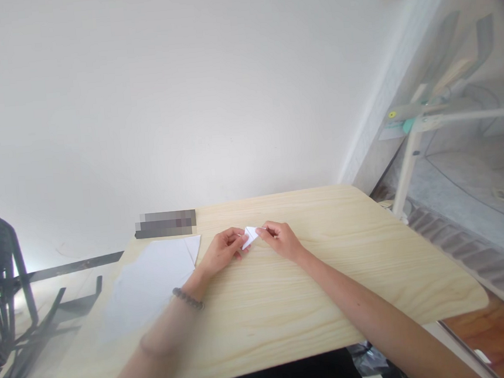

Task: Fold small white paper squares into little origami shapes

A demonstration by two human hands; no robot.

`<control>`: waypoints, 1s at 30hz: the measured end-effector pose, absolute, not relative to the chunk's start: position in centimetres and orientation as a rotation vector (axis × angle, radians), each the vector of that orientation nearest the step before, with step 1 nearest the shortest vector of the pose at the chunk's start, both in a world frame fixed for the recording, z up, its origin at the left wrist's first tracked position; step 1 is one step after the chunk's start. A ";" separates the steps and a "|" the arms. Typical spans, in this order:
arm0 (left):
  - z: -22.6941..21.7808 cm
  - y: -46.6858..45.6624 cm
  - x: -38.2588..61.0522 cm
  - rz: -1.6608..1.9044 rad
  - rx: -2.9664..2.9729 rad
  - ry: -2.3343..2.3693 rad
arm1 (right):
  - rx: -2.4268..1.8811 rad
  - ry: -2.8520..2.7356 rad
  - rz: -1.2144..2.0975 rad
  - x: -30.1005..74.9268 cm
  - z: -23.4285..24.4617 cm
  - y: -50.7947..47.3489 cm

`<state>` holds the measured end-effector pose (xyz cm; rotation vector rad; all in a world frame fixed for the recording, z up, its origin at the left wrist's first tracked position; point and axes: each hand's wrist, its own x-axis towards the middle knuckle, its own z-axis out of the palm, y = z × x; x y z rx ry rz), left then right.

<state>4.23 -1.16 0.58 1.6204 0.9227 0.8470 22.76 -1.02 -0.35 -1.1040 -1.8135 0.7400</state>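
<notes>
A small folded piece of white paper (251, 236) is held just above the light wooden table (339, 275), near its middle. My left hand (223, 251) pinches the paper's left side, with a dark bead bracelet on that wrist. My right hand (282, 239) pinches the paper's right side with fingertips pressed together. Both hands rest close to the tabletop.
Sheets of white paper (153, 274) lie flat on the table left of my left hand. A dark flat object (165, 224) lies at the table's far edge by the white wall. A black chair (0, 293) stands at the left. A white rack (411, 145) stands at the right.
</notes>
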 end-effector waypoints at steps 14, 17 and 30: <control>1.3 -1.4 4.2 0.802 1.599 0.923 | -1.020 -1.863 0.887 22.8 -0.7 -1.1; 1.1 -1.4 4.2 0.811 1.597 0.920 | -1.024 -1.867 0.889 22.8 -0.8 -1.1; 1.0 -1.2 4.1 0.883 1.537 0.901 | -1.044 -1.900 0.864 22.8 -0.9 -0.9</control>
